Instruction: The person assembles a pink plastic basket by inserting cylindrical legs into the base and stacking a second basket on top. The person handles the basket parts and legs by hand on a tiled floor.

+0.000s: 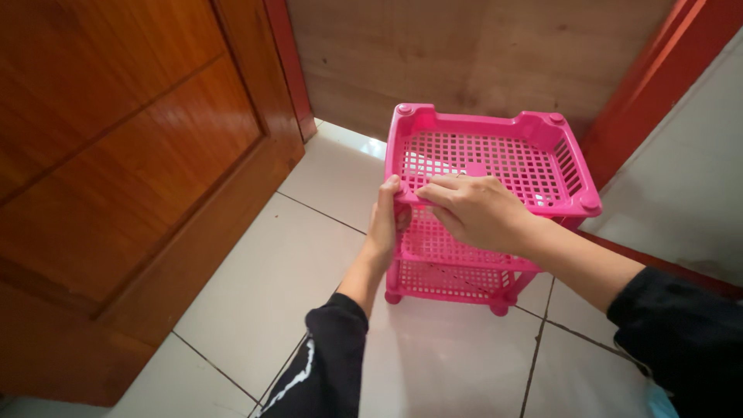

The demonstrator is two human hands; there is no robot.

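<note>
Handling step in hand, by appearance: positioning the pink three-tier plastic rack [495,166] standing on the white tiled floor [309,255] at frame centre. Left hand [385,224] grips the top tier's near-left corner, fingers closed; right hand [474,209] clasps the front rim. Wooden door [124,155] stands at left, wood panel [464,54] just behind; open floor lies lower centre, so any shift calls for a level, two-handed hold.

The right hand [474,210] hides the pink rack's [495,159] near rim, its lower tiers show only partly beneath, and the wooden door [116,155] at nine o'clock is cut off.
</note>
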